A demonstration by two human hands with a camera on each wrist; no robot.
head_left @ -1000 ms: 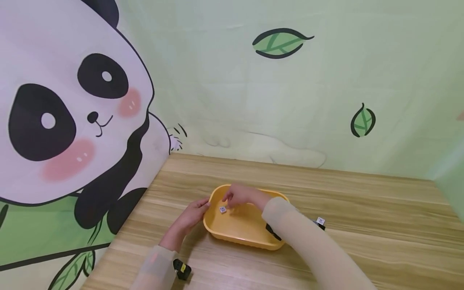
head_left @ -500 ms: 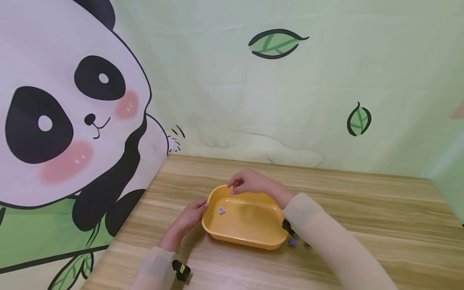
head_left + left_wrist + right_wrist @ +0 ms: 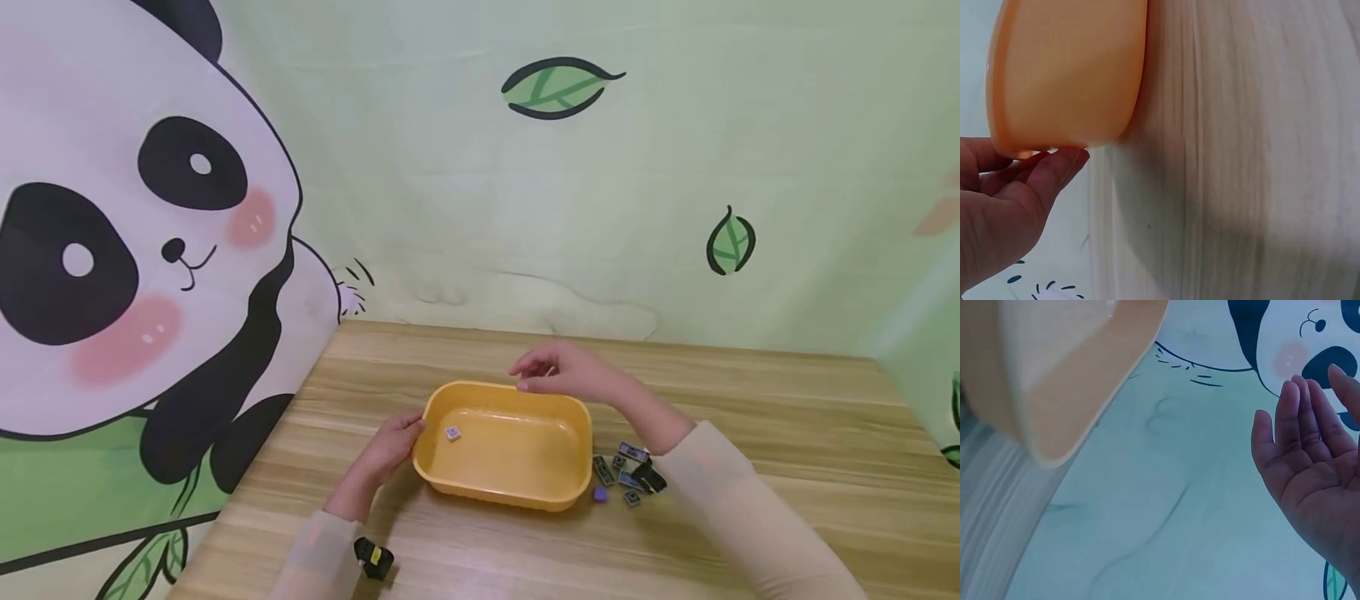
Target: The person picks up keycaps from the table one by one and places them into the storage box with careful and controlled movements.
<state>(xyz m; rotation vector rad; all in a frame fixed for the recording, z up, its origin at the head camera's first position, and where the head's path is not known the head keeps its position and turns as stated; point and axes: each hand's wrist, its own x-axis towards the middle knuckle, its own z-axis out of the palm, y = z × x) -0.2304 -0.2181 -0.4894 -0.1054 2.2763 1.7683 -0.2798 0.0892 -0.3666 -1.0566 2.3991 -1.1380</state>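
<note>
A yellow plastic basin stands on the wooden table. My left hand holds its left end, and in the left wrist view the thumb and fingers of that hand pinch the basin's rim. Inside, near the left end, lies one small pale square block. Over the far rim, towards the right, hovers my right hand with nothing in it. The right wrist view shows this hand's fingers lightly bent and its palm bare.
Right of the basin lie several small dark and bluish blocks and a purple block, partly behind the right wrist's black camera. A panda-print cloth wall rises behind and left of the table.
My right hand has lifted out of the basin and moved right, over the far rim, uncovering the blocks on the right. The left hand stays on the basin; the pale block stays inside.
</note>
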